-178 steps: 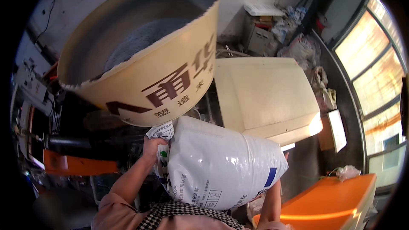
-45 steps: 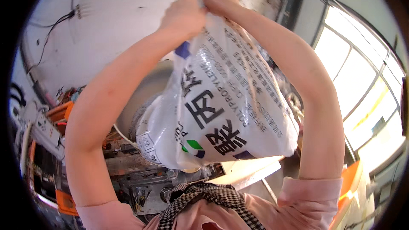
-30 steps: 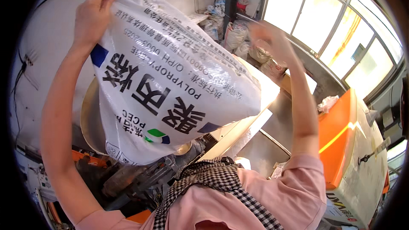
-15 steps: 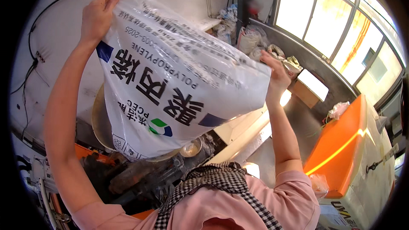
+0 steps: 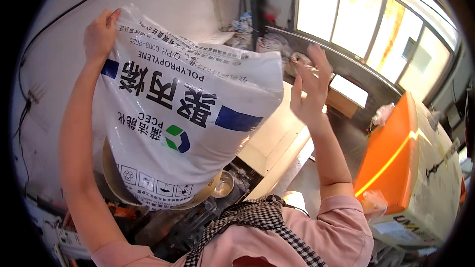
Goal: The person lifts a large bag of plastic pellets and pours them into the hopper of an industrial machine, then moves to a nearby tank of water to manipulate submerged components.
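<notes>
A large white plastic sack [image 5: 148, 99] with dark print, blue blocks and a green-and-blue mark hangs in front of me, its print upside down. My left hand [image 5: 100, 34] grips the sack's upper left corner between thumb and fingers. Off the sack's right edge, my right hand [image 5: 311, 86] is raised with fingers apart and nothing in it. The sack's lower end reaches down over a wide round hopper or basin [image 5: 111, 178], whose rim shows on both sides. The sack covers most of that opening, so its inside is hidden.
A small round bowl [image 5: 222, 184] sits beside the hopper among dark machine parts. To the right stand a cream machine housing [image 5: 269, 138], a white-topped box [image 5: 349, 94] and a machine with an orange panel [image 5: 391, 153]. Several bags [image 5: 272, 44] lie below the window.
My right hand has let go of the sack's right corner and opened beside it. The sack hangs more upright and lower in view, still held by my left hand.
</notes>
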A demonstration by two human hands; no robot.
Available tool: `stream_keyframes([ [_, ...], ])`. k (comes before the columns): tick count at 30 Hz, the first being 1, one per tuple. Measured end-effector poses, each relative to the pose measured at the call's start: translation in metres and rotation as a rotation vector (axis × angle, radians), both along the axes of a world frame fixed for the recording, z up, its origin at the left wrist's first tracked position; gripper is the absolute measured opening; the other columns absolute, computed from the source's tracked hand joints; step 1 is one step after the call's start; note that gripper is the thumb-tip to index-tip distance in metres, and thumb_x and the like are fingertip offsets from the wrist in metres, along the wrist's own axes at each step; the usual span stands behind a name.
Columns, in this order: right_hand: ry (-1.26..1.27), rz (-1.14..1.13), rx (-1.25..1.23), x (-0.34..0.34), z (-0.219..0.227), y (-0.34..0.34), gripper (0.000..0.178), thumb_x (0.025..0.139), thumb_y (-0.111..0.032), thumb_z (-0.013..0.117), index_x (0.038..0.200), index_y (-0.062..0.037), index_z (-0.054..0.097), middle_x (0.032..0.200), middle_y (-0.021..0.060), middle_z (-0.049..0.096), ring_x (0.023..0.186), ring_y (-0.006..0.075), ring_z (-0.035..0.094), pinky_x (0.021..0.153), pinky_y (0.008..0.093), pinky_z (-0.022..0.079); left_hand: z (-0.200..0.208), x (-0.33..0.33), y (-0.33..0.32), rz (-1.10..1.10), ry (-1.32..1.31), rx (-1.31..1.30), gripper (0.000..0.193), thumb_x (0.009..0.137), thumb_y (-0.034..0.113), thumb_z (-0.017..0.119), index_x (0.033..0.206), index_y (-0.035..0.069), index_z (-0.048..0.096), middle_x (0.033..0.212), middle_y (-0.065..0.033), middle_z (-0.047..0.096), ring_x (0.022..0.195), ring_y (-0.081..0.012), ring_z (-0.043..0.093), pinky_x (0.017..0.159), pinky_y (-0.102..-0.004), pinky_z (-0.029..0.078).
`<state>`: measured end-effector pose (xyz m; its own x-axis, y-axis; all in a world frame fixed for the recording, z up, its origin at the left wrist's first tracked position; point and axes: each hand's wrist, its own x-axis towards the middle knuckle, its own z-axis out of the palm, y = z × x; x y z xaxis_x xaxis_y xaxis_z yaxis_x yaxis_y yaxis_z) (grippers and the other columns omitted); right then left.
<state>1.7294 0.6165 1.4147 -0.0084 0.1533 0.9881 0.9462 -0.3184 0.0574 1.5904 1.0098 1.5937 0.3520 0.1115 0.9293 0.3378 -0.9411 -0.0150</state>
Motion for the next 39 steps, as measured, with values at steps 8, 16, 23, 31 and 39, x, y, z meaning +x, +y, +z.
stream_keyframes([
  [8,0.829,-0.357,-0.096,0.030,-0.120,-0.059,0.048,0.083,-0.015,0.059,0.130,-0.0119,0.046,0.134,0.0230,0.036,0.124,0.0404,0.036,0.100,0.0575,0.028,-0.010,0.056,-0.049,-0.137,0.120,0.047,0.031,0.090,0.038,0.050,0.080,0.009,0.055,0.068,-0.0153,0.058,0.068,-0.0370,0.056,0.058,-0.0436,0.042],
  [16,1.383,-0.992,-0.584,0.040,-0.208,-0.073,0.056,0.075,0.003,0.054,0.129,-0.0073,0.046,0.136,0.0298,0.031,0.125,0.0443,0.034,0.103,0.0524,0.025,-0.024,0.084,-0.063,-0.192,0.214,0.018,0.032,0.089,0.038,0.050,0.079,0.008,0.056,0.068,-0.0155,0.058,0.069,-0.0378,0.056,0.058,-0.0442,0.041],
  [23,0.604,-0.179,-0.151,0.003,-0.134,-0.012,0.067,0.081,-0.003,0.056,0.141,-0.0102,0.028,0.142,0.0246,0.025,0.129,0.0445,0.027,0.104,0.0441,0.028,-0.028,0.077,-0.053,-0.176,0.235,0.071,0.034,0.089,0.040,0.050,0.079,0.008,0.056,0.068,-0.0153,0.058,0.068,-0.0376,0.057,0.058,-0.0439,0.042],
  [31,1.411,1.197,0.315,0.096,-0.171,0.038,0.058,0.088,-0.017,0.055,0.138,-0.0007,0.030,0.122,0.0150,0.052,0.106,0.0209,0.055,0.093,0.0338,0.044,-0.021,0.077,-0.087,-0.173,0.285,-0.118,0.029,0.083,0.032,0.057,0.075,0.005,0.063,0.070,-0.0178,0.063,0.065,-0.0292,0.064,0.063,-0.0406,0.047],
  [39,0.813,1.162,0.506,0.047,0.012,0.072,0.034,0.087,-0.013,0.053,0.113,0.0094,0.053,0.115,0.0207,0.057,0.097,0.0223,0.061,0.086,0.0300,0.050,0.018,-0.024,-0.012,-0.053,-0.080,-0.091,0.033,0.080,0.031,0.060,0.070,0.000,0.062,0.066,-0.0203,0.059,0.059,-0.0322,0.058,0.058,-0.0401,0.044],
])
